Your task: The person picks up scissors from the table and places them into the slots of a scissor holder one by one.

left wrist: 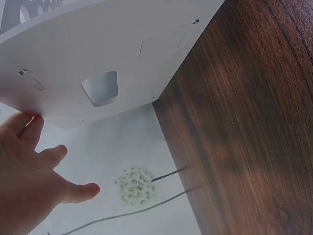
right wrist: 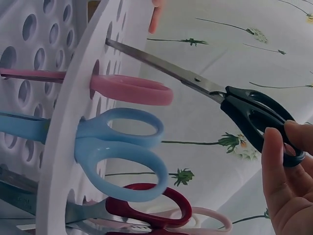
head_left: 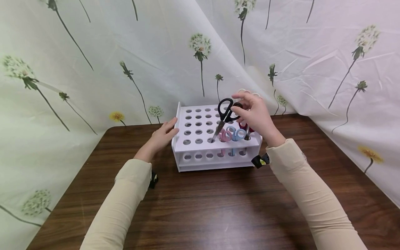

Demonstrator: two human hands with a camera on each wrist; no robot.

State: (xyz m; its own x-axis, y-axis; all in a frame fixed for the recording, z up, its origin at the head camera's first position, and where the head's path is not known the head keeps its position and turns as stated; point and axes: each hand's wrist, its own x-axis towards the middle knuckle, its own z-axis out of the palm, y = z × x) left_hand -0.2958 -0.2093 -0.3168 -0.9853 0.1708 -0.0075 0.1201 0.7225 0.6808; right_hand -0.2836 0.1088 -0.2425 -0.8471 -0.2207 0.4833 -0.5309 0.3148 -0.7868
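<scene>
Black-handled scissors [head_left: 225, 113] hang tip down over a front-row hole of the white rack [head_left: 195, 146], their tip at the hole. My right hand [head_left: 254, 113] pinches one of their handle loops between thumb and fingers. In the right wrist view the blades of these scissors [right wrist: 166, 66] look closed. To their right, pink scissors [right wrist: 132, 89], light blue scissors [right wrist: 122, 154] and dark red scissors [right wrist: 146, 205] stand in rack holes. My left hand [head_left: 162, 134] touches the rack's left side panel [left wrist: 132, 44] with fairly straight fingers.
Pale pink handles [right wrist: 210, 218] show behind the dark red ones. The rack stands on a dark wooden table [head_left: 200, 208] near its back edge. A white curtain with printed dandelions [head_left: 156, 52] hangs close behind. Dark wrist devices [head_left: 260, 161] sit by the cuffs.
</scene>
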